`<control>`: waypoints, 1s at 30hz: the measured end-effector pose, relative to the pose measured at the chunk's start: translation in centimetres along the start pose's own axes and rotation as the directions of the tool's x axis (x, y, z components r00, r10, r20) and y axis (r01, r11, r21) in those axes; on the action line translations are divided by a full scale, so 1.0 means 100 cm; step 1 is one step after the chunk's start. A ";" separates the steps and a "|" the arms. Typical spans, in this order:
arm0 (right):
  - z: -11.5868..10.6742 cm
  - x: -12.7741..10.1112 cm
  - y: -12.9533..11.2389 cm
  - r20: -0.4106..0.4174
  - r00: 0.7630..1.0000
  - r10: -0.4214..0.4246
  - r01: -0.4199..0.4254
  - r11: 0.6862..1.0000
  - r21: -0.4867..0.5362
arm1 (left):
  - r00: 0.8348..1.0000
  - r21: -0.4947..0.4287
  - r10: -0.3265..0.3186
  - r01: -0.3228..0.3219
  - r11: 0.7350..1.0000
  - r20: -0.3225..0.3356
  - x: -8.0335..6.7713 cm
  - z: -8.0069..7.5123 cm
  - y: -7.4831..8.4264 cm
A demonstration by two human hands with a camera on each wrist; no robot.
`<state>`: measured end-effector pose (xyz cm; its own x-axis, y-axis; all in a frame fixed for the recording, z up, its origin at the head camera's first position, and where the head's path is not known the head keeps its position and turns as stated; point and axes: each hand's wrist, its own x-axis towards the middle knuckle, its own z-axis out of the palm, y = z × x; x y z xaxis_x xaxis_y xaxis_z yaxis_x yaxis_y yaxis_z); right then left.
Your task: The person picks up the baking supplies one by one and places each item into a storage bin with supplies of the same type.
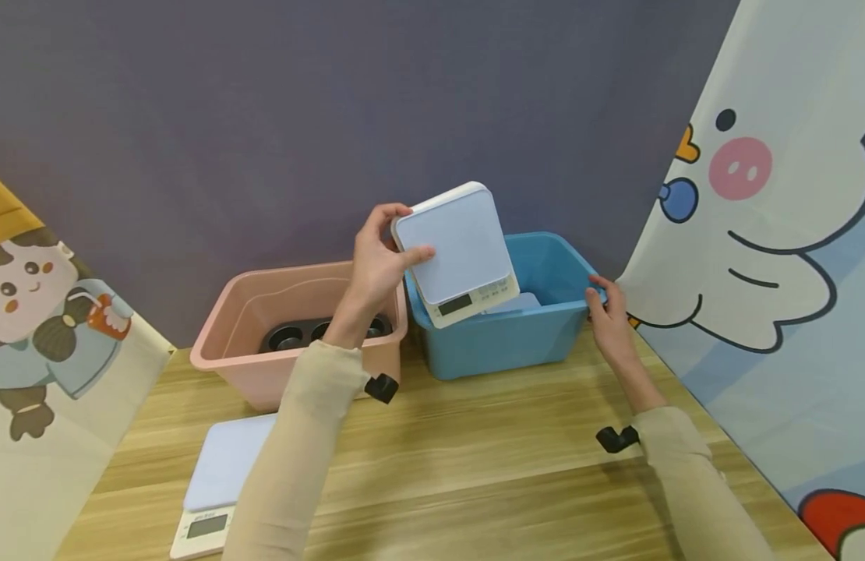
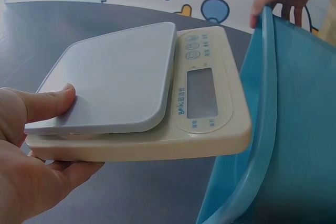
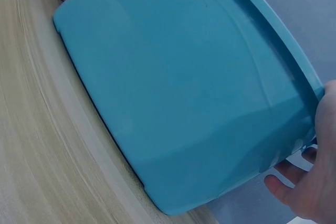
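Observation:
My left hand [image 1: 378, 261] grips a white kitchen scale [image 1: 460, 245] by its edge, thumb over the pale weighing plate and fingers beneath. The scale is tilted above the left side of a blue bin [image 1: 503, 343], its display [image 2: 201, 93] towards the bin in the left wrist view. My right hand [image 1: 610, 319] holds the bin's right rim, thumb and fingers on either side of it. Inside the blue bin, a pale flat object [image 1: 520, 302] shows partly behind the front wall. A second kitchen scale [image 1: 225, 467] lies on the table, partly covered by my left sleeve.
A pink bin [image 1: 222, 327] stands left of the blue one, holding a dark muffin pan [image 1: 285, 336]. Both stand on a wood-grain table [image 1: 432, 467]. A grey backdrop [image 1: 299, 140] rises behind them, with cartoon-printed sheets [image 1: 790, 312] at the sides.

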<state>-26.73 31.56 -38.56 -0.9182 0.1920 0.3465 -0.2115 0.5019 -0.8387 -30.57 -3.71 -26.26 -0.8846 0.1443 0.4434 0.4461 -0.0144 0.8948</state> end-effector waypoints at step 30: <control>0.001 0.000 0.005 -0.012 1.000 -0.011 0.011 1.000 0.011 | 0.975 0.233 -0.210 0.190 0.954 0.066 0.021 0.044 -0.066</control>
<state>-26.85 31.70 -39.04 -0.9119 0.1966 0.3603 -0.2250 0.4948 -0.8394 -34.73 1.05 -31.45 -0.9477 0.2093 0.2411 0.2895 0.2445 0.9254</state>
